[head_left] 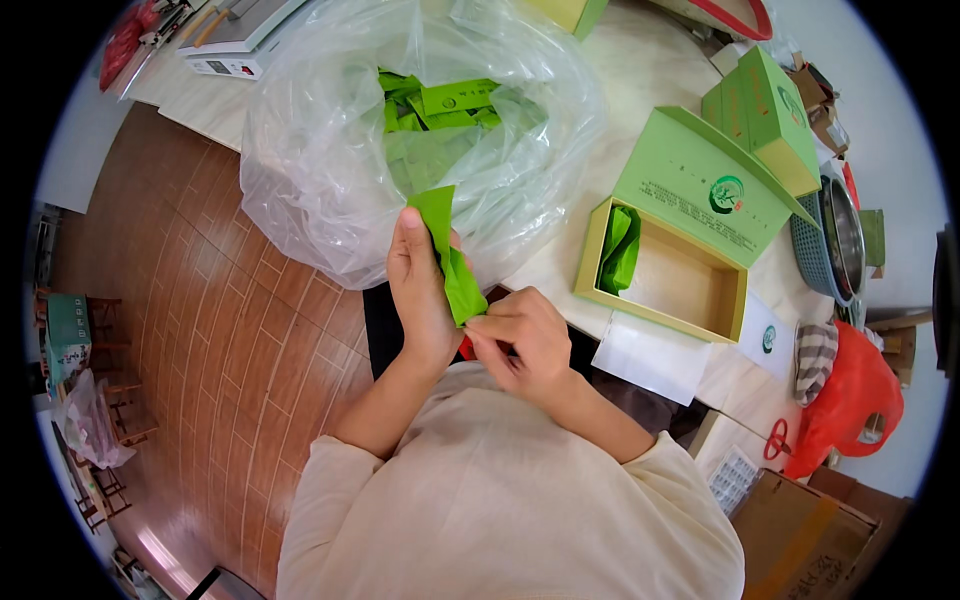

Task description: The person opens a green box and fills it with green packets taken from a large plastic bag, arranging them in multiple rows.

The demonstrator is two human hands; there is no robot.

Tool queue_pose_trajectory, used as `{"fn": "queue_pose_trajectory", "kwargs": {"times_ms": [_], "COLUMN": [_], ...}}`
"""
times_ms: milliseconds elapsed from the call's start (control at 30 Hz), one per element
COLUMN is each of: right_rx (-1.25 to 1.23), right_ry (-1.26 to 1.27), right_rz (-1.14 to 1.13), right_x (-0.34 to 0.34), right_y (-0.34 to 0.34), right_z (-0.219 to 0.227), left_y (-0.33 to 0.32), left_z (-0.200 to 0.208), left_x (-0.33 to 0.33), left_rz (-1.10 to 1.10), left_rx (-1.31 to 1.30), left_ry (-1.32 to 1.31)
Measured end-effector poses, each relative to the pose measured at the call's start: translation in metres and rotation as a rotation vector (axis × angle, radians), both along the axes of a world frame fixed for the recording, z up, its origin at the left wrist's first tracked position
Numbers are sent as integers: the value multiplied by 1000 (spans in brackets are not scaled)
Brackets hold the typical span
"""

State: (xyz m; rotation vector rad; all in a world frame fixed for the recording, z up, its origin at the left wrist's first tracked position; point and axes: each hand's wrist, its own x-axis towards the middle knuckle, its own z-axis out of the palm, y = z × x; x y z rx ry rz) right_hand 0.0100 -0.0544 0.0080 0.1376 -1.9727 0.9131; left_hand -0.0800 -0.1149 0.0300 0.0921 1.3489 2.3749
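A narrow bright green packet [447, 260] is held upright and slightly tilted in front of my body. My left hand [418, 285] is closed round its side, thumb near the top. With thumb and fingers, my right hand [522, 338] pinches the packet's lower corner. Just beyond my hands, a large clear plastic bag [300, 190] lies open on the table, with several similar green packets [440, 100] inside. To the right stands an open box [665, 305], green outside and yellowish inside; green packets [620, 250] fill its left end, and its lid leans back.
Closed green boxes [765, 115] are stacked behind the open one. White paper [652, 355] lies at the table's near edge. At the right are a blue basket with a metal bowl [840, 240] and a red plastic bag [850, 390]. A sealing machine [235, 45] stands far left.
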Motion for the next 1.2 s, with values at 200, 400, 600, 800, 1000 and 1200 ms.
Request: {"fn": "queue_pose_trajectory", "kwargs": {"times_ms": [200, 400, 600, 800, 1000, 1200], "right_rx": [-602, -494, -474, -665, -497, -576], "right_ry": [-458, -403, -280, -791, -716, -642], "right_rz": [69, -93, -131, 204, 215, 34], "right_x": [-2, -6, -13, -1, 3, 0], "right_y": [4, 11, 5, 12, 11, 3], "right_z": [18, 16, 8, 20, 21, 27], "left_y": [-6, -5, -6, -10, -11, -9], "left_z": [-24, -14, -24, -31, -19, -18], "left_x": [0, 10, -11, -14, -12, -10], "left_rz": [-22, -46, -151, 64, 97, 169], "left_rx": [-98, -134, -47, -119, 12, 18], "left_ry": [125, 413, 135, 325, 251, 282]}}
